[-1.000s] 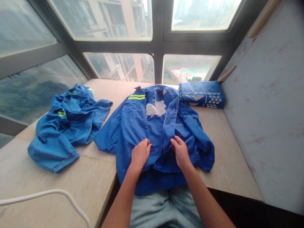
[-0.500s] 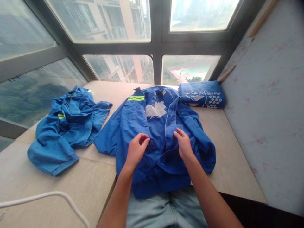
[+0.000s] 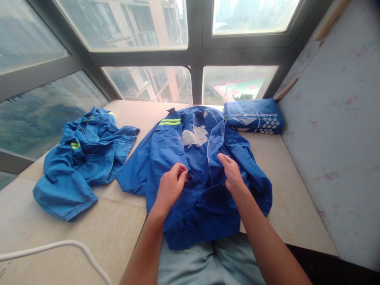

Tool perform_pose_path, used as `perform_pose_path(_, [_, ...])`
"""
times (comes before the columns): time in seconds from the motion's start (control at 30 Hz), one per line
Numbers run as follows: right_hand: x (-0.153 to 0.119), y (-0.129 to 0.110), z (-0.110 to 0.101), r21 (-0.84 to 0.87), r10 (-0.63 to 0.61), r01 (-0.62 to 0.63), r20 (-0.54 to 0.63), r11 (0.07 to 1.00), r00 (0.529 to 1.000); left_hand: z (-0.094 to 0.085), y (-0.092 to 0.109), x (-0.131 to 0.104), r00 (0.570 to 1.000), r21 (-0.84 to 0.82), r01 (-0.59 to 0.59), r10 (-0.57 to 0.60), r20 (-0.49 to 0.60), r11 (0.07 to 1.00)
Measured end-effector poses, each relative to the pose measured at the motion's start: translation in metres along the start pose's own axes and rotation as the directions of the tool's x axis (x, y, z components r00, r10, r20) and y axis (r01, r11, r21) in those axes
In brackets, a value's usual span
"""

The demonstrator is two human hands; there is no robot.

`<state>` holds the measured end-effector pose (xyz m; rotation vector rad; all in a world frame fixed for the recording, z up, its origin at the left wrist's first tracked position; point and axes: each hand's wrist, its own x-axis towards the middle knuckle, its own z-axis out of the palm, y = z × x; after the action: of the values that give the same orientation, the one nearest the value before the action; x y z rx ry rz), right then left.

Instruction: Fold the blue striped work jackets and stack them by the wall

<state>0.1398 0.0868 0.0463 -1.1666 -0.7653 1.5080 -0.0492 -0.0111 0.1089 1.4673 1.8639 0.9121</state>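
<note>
A blue work jacket (image 3: 166, 158) with a yellow-green reflective stripe lies spread before me, its front parted. White print shows on the inside of its back. My left hand (image 3: 173, 182) pinches the front edge on the left side, fingertips closed on the cloth. Opposite, my right hand (image 3: 231, 172) has thumb and fingers closed on the other front edge, holding it slightly raised. The jacket's lower hem hangs over the sill edge toward my lap.
A second blue jacket (image 3: 86, 158) lies crumpled at the left. Against the window at the back right sits a folded blue garment (image 3: 253, 116) with white print. A white cable (image 3: 59, 244) curves across the lower left. A patterned wall (image 3: 335, 138) bounds the right side.
My right hand has lifted and shifted slightly right, drawing the jacket's right front edge outward. My left hand stays almost in place on the left edge.
</note>
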Motion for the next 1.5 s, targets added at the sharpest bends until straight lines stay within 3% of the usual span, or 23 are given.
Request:
perform_pose_path(0.2, [-0.003,-0.011,-0.006,0.053,0.118,-0.12,0.031,0.991,0.992,-0.014,-0.004,-0.01,0.993,-0.144,0.015,0.002,0.117,0.989])
perform_pose_path(0.37, [-0.003,-0.015,-0.006,0.037,0.083,-0.085,0.045,0.996,0.996,-0.024,-0.006,-0.01,0.998,-0.188,0.048,-0.038,0.053,0.981])
perform_pose_path(0.5, [-0.006,-0.018,-0.001,-0.008,0.017,-0.016,0.089,1.0,0.996,-0.013,0.003,0.001,1.0,-0.113,-0.006,0.006,-0.003,0.994])
perform_pose_path(0.73, [-0.013,-0.014,0.0,-0.118,-0.035,0.058,0.184,0.991,0.982,0.008,0.006,0.019,0.997,-0.089,-0.068,0.07,0.026,0.994])
perform_pose_path(1.03, [-0.004,-0.014,-0.016,0.072,0.115,-0.121,0.084,0.99,0.99,0.008,-0.017,0.005,0.996,-0.103,-0.009,0.018,0.086,0.995])
perform_pose_path(1.2, [0.003,-0.006,-0.015,-0.025,0.099,-0.097,0.132,0.995,0.986,0.019,-0.026,-0.004,1.0,-0.062,0.012,-0.011,0.016,0.998])
perform_pose_path(1.27, [0.004,-0.005,-0.016,-0.133,0.031,-0.015,0.113,0.991,0.993,0.024,-0.027,-0.011,0.998,-0.032,0.016,-0.018,-0.066,0.999])
perform_pose_path(1.33, [-0.001,-0.006,-0.02,-0.293,-0.14,0.148,0.047,0.945,0.989,0.03,-0.029,-0.022,0.993,0.036,-0.027,0.031,-0.116,0.999])
perform_pose_path(1.43, [-0.029,-0.004,-0.029,-0.53,-0.47,0.376,-0.049,0.76,0.881,0.041,-0.037,-0.047,0.982,0.185,-0.185,0.187,0.01,0.965])
perform_pose_path(1.5, [-0.06,0.006,-0.037,-0.631,-0.586,0.463,0.017,0.623,0.81,0.048,-0.047,-0.065,0.959,0.295,-0.279,0.252,0.128,0.914])
